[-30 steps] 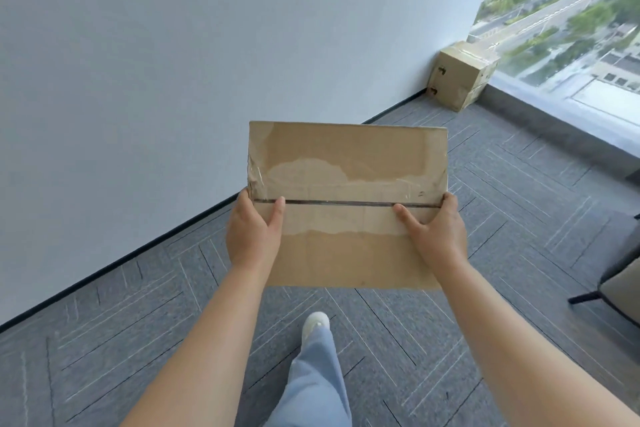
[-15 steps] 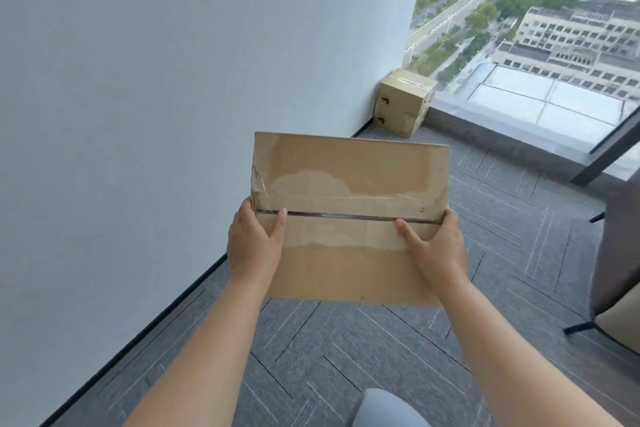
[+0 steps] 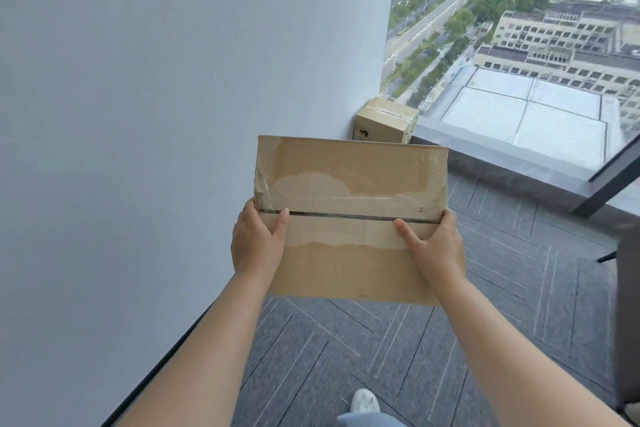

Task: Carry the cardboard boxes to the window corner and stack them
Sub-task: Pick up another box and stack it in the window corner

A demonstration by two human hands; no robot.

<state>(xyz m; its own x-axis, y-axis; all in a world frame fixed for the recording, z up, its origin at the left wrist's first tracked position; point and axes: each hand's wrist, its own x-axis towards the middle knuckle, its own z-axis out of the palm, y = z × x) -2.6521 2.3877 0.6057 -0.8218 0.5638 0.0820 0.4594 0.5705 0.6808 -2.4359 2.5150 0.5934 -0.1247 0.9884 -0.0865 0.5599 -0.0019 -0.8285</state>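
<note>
Carry step; I hold the box (image 3: 349,184) off the floor (image 3: 519,288), left hand (image 3: 258,243) and right hand (image 3: 434,248) clasping its sides, thumbs on top; next, I judge: set it squarely on the corner box (image 3: 384,121) by the window (image 3: 519,45).

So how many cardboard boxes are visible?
2. The carried box is between left hand and right hand; the corner box sits by the window, partly hidden behind it.

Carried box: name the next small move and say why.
Probably a step forward toward the corner box by the window. The left hand and right hand grip the carried box at its sides, and carpet lies between the two boxes.
</note>
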